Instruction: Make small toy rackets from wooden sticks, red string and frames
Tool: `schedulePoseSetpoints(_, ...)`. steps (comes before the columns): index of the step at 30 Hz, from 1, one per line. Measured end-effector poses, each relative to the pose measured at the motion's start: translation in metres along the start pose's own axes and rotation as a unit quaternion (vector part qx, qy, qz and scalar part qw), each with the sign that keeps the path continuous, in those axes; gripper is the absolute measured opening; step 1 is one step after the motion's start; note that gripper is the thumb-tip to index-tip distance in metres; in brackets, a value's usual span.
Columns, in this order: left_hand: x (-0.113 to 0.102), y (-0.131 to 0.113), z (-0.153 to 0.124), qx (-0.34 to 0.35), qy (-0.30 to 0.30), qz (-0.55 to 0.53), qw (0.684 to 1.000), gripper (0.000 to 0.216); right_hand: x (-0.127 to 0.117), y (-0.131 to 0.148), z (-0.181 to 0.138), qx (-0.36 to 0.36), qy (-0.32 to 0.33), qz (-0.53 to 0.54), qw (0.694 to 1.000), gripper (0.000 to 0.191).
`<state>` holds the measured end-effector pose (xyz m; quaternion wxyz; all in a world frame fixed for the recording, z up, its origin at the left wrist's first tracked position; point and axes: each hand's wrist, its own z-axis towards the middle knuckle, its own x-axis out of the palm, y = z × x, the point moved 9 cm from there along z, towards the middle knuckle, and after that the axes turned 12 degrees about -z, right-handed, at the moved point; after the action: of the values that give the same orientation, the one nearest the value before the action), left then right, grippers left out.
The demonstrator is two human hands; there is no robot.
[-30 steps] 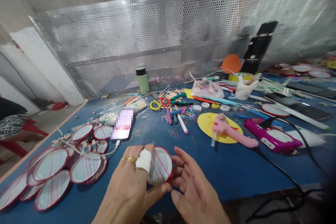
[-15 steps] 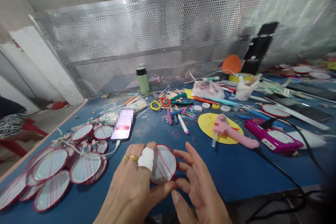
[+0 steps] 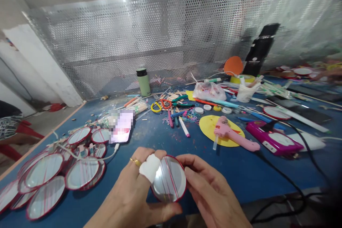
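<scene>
A small round mirror with a red rim and red strands across its face is held low over the near edge of the blue table. My left hand grips its left side, the thumb along the lower rim. Gold rings and a white flat patch show on that hand's fingers; what the patch is, I cannot tell. On the right rim, my right hand pinches the edge between thumb and fingers. Several similar red-rimmed mirrors lie piled to the left of my hands.
A pink glue gun rests on a yellow disc, beside a purple power box with black cables. A phone lies left. Behind are markers, scissors, a green bottle and a perforated metal screen.
My right hand, earlier with its fingers spread beside the mirror, has closed on the right rim. The mirror has tilted and shifted slightly right and down in view.
</scene>
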<state>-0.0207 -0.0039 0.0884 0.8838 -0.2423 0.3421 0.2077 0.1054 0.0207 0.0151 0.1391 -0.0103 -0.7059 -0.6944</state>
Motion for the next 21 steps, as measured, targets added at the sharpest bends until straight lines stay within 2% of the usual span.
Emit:
schedulePoseSetpoints(3, -0.003, -0.003, 0.003, -0.002, -0.009, -0.013, 1.000, 0.071, 0.005, -0.001, -0.002, -0.005, 0.041, -0.088, 0.995, 0.027)
schedulePoseSetpoints(6, -0.002, 0.001, 0.001, -0.013, -0.022, -0.011, 1.000, 0.067, 0.009, -0.019, -0.003, 0.049, 0.084, -0.145, 0.985, 0.035)
schedulePoseSetpoints(8, 0.002, 0.008, -0.001, -0.036, -0.011, -0.033, 0.999, 0.072, 0.007, -0.029, -0.002, 0.083, 0.077, -0.146, 0.983, 0.039)
schedulePoseSetpoints(10, 0.004, 0.022, -0.005, -0.095, -0.003, -0.103, 0.990, 0.081, 0.004, -0.035, 0.001, 0.111, 0.067, -0.138, 0.982, 0.044)
schedulePoseSetpoints(12, 0.004, 0.037, -0.008, -0.171, -0.006, -0.180, 0.969, 0.080, 0.000, -0.038, 0.003, 0.128, 0.057, -0.128, 0.982, 0.046)
schedulePoseSetpoints(16, 0.000, 0.053, -0.009, -0.271, -0.008, -0.250, 0.930, 0.045, -0.005, -0.034, 0.007, 0.120, 0.045, -0.107, 0.986, 0.048)
schedulePoseSetpoints(18, 0.009, 0.059, -0.011, -0.336, 0.024, -0.309, 0.889, 0.034, -0.005, -0.032, 0.009, 0.108, 0.045, -0.100, 0.988, 0.049)
schedulePoseSetpoints(21, 0.032, 0.062, -0.014, -0.426, 0.070, -0.403, 0.807, 0.036, -0.003, -0.032, 0.013, 0.097, 0.044, -0.086, 0.991, 0.048)
